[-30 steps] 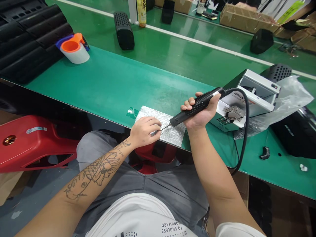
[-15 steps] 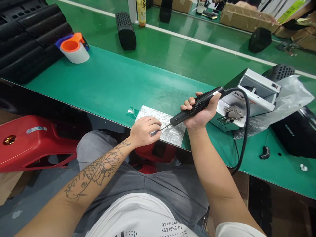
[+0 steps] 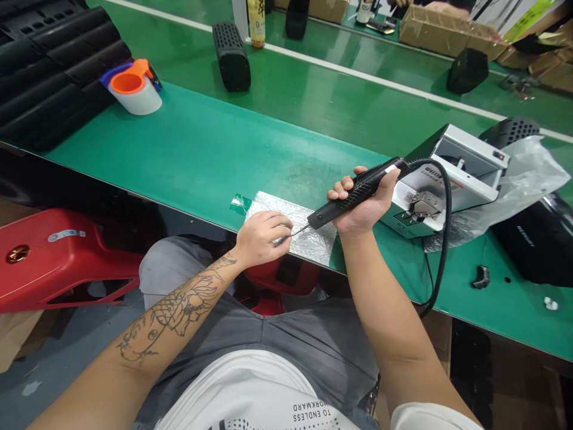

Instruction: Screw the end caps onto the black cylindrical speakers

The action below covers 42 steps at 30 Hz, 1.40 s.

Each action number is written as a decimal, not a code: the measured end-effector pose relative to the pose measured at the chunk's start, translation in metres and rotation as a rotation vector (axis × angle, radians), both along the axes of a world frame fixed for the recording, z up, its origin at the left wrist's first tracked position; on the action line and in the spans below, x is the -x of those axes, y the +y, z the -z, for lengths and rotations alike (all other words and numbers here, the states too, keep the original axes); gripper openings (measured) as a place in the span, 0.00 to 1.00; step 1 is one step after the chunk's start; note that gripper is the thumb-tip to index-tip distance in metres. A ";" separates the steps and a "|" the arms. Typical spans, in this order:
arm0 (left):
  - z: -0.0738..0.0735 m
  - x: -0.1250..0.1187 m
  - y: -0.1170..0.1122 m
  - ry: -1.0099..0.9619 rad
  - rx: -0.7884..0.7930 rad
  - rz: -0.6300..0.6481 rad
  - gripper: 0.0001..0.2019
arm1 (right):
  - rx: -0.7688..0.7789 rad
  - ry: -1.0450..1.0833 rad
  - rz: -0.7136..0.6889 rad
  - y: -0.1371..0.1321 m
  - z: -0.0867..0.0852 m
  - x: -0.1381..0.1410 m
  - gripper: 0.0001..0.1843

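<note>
- Right hand [image 3: 363, 206]: closed round the iron [image 3: 356, 192], a black pen-shaped soldering tool, gripped at mid-handle.
- Iron's long axis runs on a diagonal, upper right down to lower left. Thin metal tip at the low end, pointing left toward the left hand; cable end high, toward the station.
- Iron looks slim, ribbed along the grip, with a pale label near the rear end. Black cable [image 3: 441, 239] leaves the rear, arcs over and drops past the table edge.
- Left hand [image 3: 262, 237]: fingers curled tight, pinching a small metal piece at the fingertips; too small to tell what it is. The tip meets it just right of the fingers.
- Both hands sit close together over the foil pad [image 3: 308, 236], a silvery textured sheet at the near edge of the table [image 3: 201, 149]. Left hand rests at the pad's near left part; right hand is at its right end, iron held above it.
- Green tape [image 3: 237, 204] at the pad's left corner.
- Station [image 3: 456, 176]: white and black box just right of the right hand, partly on a clear plastic bag [image 3: 523, 185].
- Farther left on the table: white tape roll [image 3: 136, 95] with an orange core.
- Beyond, on the belt: black speaker [image 3: 231, 55] lying lengthwise.
- Red stool [image 3: 58, 254] below the table, left of the knees.
</note>
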<state>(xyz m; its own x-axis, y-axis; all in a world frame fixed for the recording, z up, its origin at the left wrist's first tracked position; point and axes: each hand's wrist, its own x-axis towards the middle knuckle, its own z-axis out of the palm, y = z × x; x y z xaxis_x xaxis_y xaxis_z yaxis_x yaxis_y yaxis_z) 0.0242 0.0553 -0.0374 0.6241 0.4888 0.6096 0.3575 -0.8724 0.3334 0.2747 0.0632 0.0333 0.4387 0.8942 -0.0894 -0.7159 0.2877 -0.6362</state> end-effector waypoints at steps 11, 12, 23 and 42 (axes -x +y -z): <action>0.001 0.000 -0.001 0.023 0.039 -0.008 0.09 | 0.020 0.006 0.007 -0.001 -0.004 0.001 0.37; 0.001 0.000 -0.001 0.019 0.036 -0.009 0.09 | 0.020 0.013 0.005 -0.001 -0.003 0.001 0.37; -0.001 -0.004 0.000 -0.042 0.059 -0.027 0.11 | 0.001 0.008 0.006 0.001 0.001 0.001 0.38; 0.000 -0.004 0.000 -0.028 0.081 -0.039 0.12 | 0.008 -0.028 0.015 0.000 0.000 0.002 0.39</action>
<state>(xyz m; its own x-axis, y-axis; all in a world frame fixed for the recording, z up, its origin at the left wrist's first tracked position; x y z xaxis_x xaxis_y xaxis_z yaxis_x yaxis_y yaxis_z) 0.0282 0.0554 -0.0372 0.5870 0.5609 0.5838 0.3803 -0.8276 0.4128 0.2727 0.0632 0.0338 0.4543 0.8869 -0.0839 -0.6937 0.2931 -0.6579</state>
